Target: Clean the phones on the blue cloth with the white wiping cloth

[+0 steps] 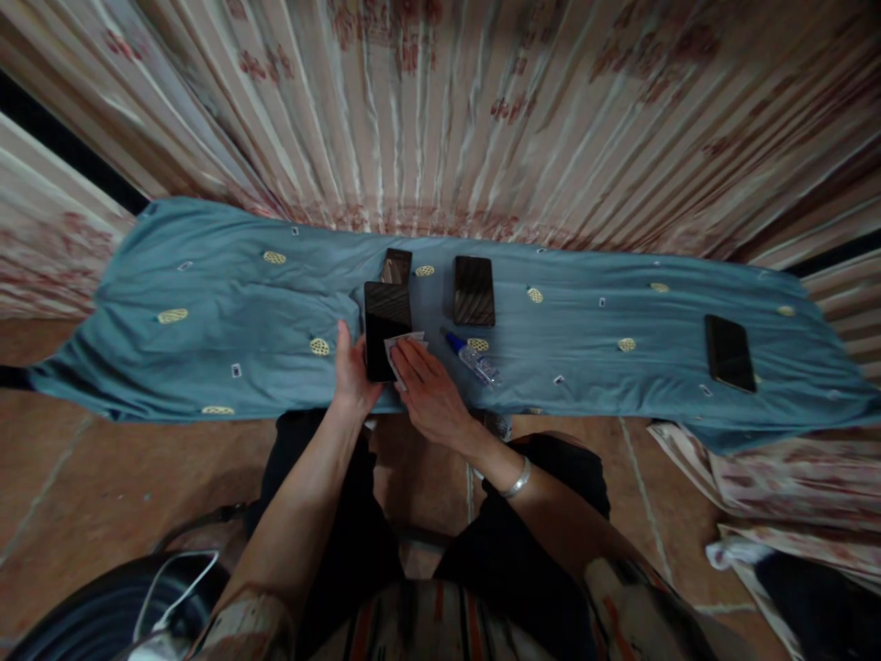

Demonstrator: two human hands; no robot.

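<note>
Floral curtain (440, 119) behind blue cloth (564, 358); tiled floor (647, 487); hands (353, 375) at dark device (385, 317).

Phone (397, 265) behind tablet (385, 314), bottle (476, 360) right — on cloth (585, 376)

A big pale curtain (427, 119) with red flowers hangs in folds along the far side. A blue cloth (585, 367) with yellow shapes and little white squares is spread in front of it. On the cloth, a flat black thing (730, 352) lies well over to the right. The floor (51, 441) has brown tiles with pale lines. Near left is a round black thing (75, 597) with a white cord (193, 586) on top. A dark lump (819, 597) sits near right, too dim to tell what it is.
</note>
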